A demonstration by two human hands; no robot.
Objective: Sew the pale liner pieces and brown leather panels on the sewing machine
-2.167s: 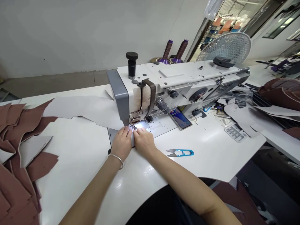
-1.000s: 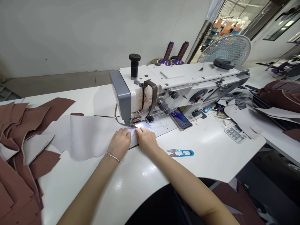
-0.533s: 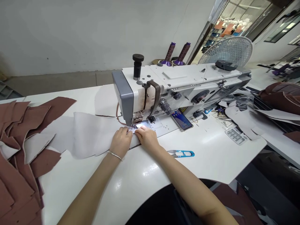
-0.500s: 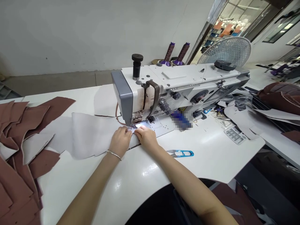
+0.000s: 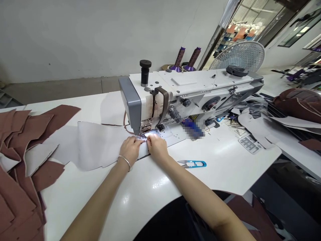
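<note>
1. Hands at the needle: A person works at an industrial sewing machine (image 5: 190, 85), both bare hands brought together in front of its presser foot (image 5: 145, 132), where the machine's work light falls on the needle plate.

2. Left hand: The left hand (image 5: 130, 150), a metal bangle (image 5: 124, 162) at its wrist, lies on a pale grey sheet material (image 5: 94, 145), fingers curled down near the foot. Whether it pinches the sheet or only presses cannot be told from this view.

3. Right hand: The right hand (image 5: 156, 149) sits just right of the left, its fingertips (image 5: 148, 140) reaching almost to the foot. Its grip is equally unclear, though it is not a clenched fist.

4. Material: The grey sheet runs left from under the foot and lies flat in front of the machine, its far edge trailing on the worktable (image 5: 140, 197).

5. Handling: Judged from this pose, keeping the material flat and fingertips just clear of the needle gives the steadiest control.

6. Surroundings: Left of the machine lies a heap of reddish-brown cut pieces (image 5: 17, 140); in front and to the right rest thread snips (image 5: 192, 163); behind it stand two thread cones (image 5: 187, 57) and a fan (image 5: 237, 57).
</note>
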